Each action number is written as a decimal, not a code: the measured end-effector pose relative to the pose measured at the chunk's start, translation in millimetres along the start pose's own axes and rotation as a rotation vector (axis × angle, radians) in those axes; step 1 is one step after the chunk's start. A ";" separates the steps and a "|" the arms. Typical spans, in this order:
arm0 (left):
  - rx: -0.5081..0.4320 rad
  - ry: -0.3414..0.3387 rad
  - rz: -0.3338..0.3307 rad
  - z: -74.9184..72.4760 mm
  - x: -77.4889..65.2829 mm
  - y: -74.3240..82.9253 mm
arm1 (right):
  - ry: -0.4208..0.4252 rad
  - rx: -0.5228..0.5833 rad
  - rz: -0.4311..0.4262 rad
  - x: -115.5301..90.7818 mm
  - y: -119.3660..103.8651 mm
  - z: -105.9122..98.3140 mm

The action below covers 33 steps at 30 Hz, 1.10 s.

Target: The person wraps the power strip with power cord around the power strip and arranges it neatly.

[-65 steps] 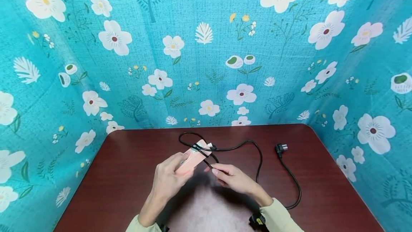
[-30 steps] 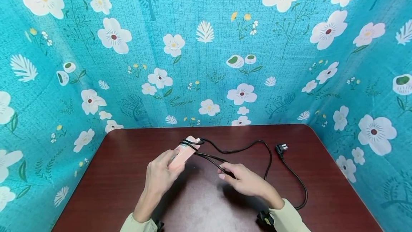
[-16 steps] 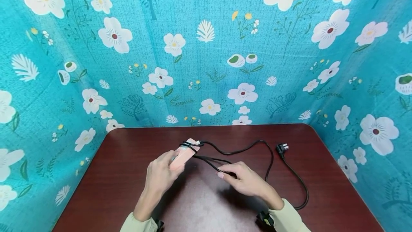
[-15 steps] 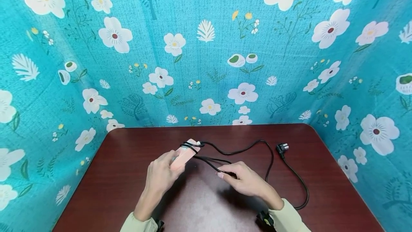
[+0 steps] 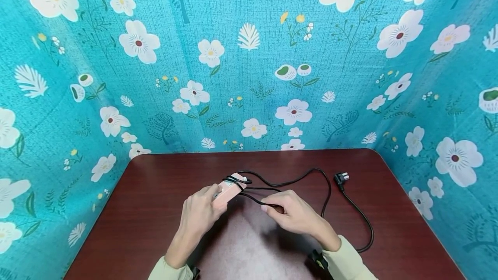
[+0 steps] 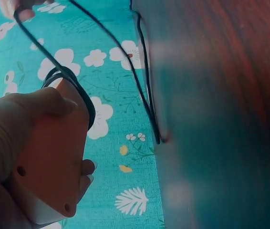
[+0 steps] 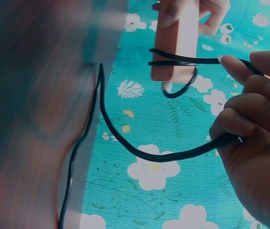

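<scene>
A pink power strip (image 5: 229,192) is held up over the table, tilted away. My left hand (image 5: 199,214) grips its near end, thumb along one face in the left wrist view. A black power cord (image 7: 163,158) leaves the strip's far end and loops around that end more than once. My right hand (image 5: 297,216), a short way to the right, pinches the cord; in the right wrist view its curled lower fingers also hold the cord. The stretch between the hands looks fairly straight. Part of the strip's top face is hidden under my left fingers.
The rest of the cord runs in a loose curve over the dark red table (image 5: 163,185). Its black plug (image 5: 340,179) lies toward the back right. A teal flowered cloth (image 5: 249,77) rises behind the table and at both sides.
My right hand has moved from near the strip to the right, drawing cord with it. Loose loops at the far end have tightened. Lately my left hand and the strip shifted slightly right.
</scene>
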<state>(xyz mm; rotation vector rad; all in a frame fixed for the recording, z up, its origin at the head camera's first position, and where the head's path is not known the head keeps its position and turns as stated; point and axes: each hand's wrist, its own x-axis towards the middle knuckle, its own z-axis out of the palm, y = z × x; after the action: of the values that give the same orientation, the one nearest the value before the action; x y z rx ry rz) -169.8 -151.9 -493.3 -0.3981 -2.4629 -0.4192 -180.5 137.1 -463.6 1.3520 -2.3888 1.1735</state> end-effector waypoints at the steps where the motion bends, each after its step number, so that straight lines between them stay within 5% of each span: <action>1: 0.010 0.001 0.010 0.5 -0.7 0.5 | -0.003 -0.001 0.004 0.7 -1.2 -0.3; 14: 0.090 -0.027 0.178 8.6 -9.8 10.3 | -0.032 -0.094 -0.018 6.8 -12.0 -9.3; 19: 0.089 -0.038 0.194 7.5 -11.8 12.8 | -0.028 -0.092 -0.003 6.5 -12.8 -10.7; 33: -0.006 -0.165 0.360 0.0 -14.3 19.6 | -0.012 -0.053 -0.036 12.5 -5.2 -12.6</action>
<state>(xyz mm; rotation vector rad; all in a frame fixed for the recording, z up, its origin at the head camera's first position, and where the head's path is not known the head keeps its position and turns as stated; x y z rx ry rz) -151.4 -136.8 -498.1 -0.8917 -2.4749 -0.2490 -186.6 136.2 -446.2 1.3837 -2.3758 1.0886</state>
